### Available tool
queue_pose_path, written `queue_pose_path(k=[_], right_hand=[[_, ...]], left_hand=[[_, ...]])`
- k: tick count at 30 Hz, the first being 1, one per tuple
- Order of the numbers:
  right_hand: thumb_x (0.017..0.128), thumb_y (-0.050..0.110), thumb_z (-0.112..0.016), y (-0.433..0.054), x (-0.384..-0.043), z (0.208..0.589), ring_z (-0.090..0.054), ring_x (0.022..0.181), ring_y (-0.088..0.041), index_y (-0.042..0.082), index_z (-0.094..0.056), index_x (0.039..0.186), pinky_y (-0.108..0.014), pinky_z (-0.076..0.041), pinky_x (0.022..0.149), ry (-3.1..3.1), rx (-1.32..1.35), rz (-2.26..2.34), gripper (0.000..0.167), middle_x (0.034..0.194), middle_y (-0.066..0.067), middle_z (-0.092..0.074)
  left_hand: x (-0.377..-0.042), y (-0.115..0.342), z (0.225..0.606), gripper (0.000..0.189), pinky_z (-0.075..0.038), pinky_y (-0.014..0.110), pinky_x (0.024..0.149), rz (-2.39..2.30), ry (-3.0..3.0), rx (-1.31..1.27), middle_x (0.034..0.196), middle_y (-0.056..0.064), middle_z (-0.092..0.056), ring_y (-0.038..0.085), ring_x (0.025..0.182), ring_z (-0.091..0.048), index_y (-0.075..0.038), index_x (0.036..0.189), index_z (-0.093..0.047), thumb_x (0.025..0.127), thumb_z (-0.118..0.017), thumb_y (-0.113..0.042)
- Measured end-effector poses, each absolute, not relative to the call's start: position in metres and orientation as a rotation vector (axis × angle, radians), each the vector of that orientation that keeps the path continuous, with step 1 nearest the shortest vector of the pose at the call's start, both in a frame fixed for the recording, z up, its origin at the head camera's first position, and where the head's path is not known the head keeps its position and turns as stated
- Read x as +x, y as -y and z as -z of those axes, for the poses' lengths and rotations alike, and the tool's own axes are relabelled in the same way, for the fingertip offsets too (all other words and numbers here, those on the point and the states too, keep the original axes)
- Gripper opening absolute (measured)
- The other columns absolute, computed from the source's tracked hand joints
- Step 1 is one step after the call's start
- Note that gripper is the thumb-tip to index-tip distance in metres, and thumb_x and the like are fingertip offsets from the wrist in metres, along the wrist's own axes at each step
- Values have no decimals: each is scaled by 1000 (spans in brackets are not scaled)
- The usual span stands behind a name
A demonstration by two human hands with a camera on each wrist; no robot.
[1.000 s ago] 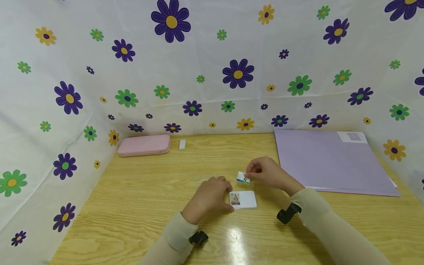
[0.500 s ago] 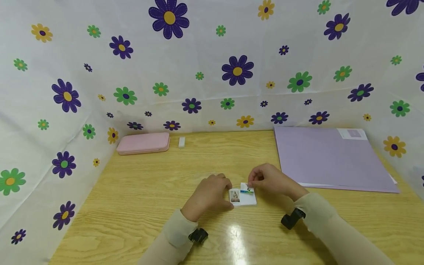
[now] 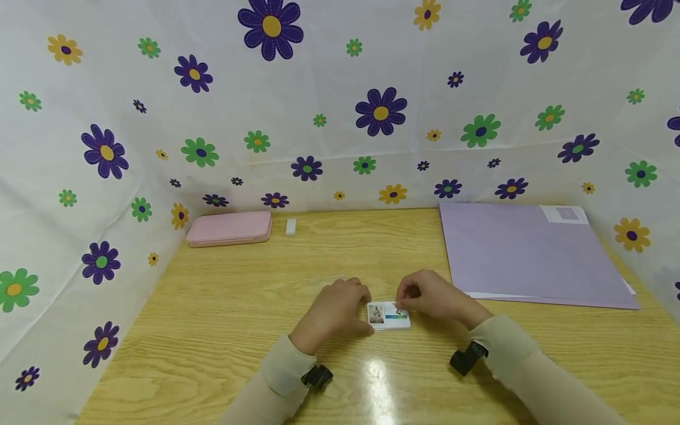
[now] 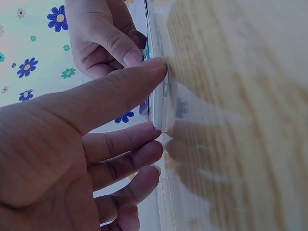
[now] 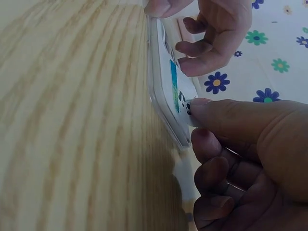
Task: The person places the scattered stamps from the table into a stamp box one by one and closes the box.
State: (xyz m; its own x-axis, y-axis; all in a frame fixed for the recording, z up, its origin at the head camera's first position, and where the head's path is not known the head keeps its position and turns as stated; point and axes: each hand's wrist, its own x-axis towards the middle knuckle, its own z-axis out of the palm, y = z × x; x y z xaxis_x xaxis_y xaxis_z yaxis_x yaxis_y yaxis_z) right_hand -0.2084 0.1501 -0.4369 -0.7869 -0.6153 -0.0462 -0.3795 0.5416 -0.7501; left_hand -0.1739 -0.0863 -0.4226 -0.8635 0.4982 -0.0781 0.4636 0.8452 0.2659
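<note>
A white cloth with purple, green and yellow flowers [image 3: 319, 141] stands along the left, far and right sides of the wood-grain desk [image 3: 239, 289]. At the far left of the desk lies a pink rectangular case with rounded corners [image 3: 229, 229]. Just to its right lies a small white rectangular eraser-like piece [image 3: 290, 227].

At the centre, near side, the left hand [image 3: 336, 308] extends from a beige sleeve [image 3: 289, 366] with a black wrist camera [image 3: 317, 376] attached. Its thumb and index fingers grip the left end of a flat white rectangular block with rounded corners [image 3: 392, 326], thumb at the near edge, index finger at the far edge. The block lies flat on the desk. Its left half carries a small brownish picture [image 3: 376, 313].

Over its right half is a small white rectangular card with a blue-green band and dark print [image 3: 395, 316]. The right hand [image 3: 437, 299] pinches the card's far right corner between thumb and fingers; whether the card is fully seated cannot be determined.

At the far right lies a large lilac rectangular folder [image 3: 531, 254] with a white label [image 3: 552, 215] at its far right corner. White paper edges [image 3: 504, 296] protrude from its near side.
</note>
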Motion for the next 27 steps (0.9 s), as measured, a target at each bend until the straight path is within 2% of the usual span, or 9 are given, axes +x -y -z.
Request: queue_pose_path(k=[22, 27], right_hand=[[90, 9, -73, -147, -207, 441, -53, 68, -12, 13, -66, 85, -26, -45, 61, -2455, -845, 1101, 9, 75, 5, -58], [89, 9, -74, -147, -206, 441, -53, 69, -11, 13, -70, 85, -26, -46, 62, -2459, -864, 1105, 7, 77, 7, -60]], left_hand=[[-172, 85, 420, 52, -50, 36, 78, -347, -2872, 741, 104, -4, -62, 22, 96, -58, -17, 111, -72, 71, -88, -46], [-172, 85, 420, 52, -50, 36, 77, -355, -2869, 739, 103, -4, -61, 22, 96, -58, -17, 111, -72, 71, -88, -45]])
